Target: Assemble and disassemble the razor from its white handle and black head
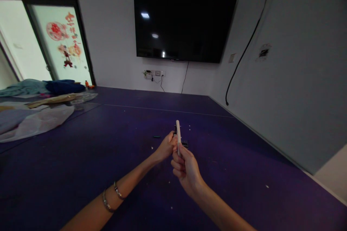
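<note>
A thin pale stick-like strip [178, 131] stands upright in front of me, pinched near its lower end between the thumb and fingers of my right hand [188, 171]. Just behind it, my left hand [166, 148] is closed, partly hidden by the strip and by my right hand. A small dark piece pokes out above the left fingers; its kind does not show. On the purple tabletop [121, 173] beyond my right hand lies a small dark flat object [184, 143]. To the left of my hands is a short green stick [156, 136].
Small white scraps [267, 186] are scattered on the tabletop. Clear plastic sheeting [38, 122] and folded blue cloth [65, 86] lie at the far left. A black cable [245, 48] hangs down the right wall, and a television [184, 27] is mounted ahead.
</note>
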Available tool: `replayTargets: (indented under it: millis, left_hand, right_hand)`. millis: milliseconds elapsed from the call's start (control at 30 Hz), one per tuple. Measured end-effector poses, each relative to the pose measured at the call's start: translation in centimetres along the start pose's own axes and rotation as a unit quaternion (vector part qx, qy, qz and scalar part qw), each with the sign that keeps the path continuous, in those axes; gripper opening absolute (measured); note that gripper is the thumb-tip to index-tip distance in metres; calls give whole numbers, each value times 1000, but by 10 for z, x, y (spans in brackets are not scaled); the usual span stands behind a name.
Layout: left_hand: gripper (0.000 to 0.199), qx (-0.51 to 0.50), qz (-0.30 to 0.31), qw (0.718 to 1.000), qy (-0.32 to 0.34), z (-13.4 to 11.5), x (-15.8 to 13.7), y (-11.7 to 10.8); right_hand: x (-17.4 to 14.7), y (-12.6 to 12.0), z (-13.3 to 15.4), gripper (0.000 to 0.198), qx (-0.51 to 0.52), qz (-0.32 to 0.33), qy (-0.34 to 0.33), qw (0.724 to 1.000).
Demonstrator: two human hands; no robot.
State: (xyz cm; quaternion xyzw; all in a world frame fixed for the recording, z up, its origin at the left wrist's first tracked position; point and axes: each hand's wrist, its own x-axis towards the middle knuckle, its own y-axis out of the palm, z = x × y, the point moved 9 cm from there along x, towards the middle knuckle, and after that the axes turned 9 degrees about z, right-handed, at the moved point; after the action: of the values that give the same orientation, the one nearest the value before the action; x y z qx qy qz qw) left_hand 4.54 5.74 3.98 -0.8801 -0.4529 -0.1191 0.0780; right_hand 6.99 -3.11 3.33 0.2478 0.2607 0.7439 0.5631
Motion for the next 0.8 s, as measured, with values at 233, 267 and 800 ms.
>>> replayTargets:
  millis: [233, 267, 800]
  left_hand:
    - [26, 3, 16, 1000, 1, -8, -1, 3]
    - [26, 3, 17, 1000, 3, -9, -1, 3]
    - [26, -1, 19, 1000, 7, -7, 4, -5]
  right_hand:
    - [-2, 4, 3, 34, 18, 2, 20, 1000]
    - [-2, 4, 3, 34, 19, 3, 19, 1000]
    - [-4, 6, -8, 31, -2, 3, 40, 999]
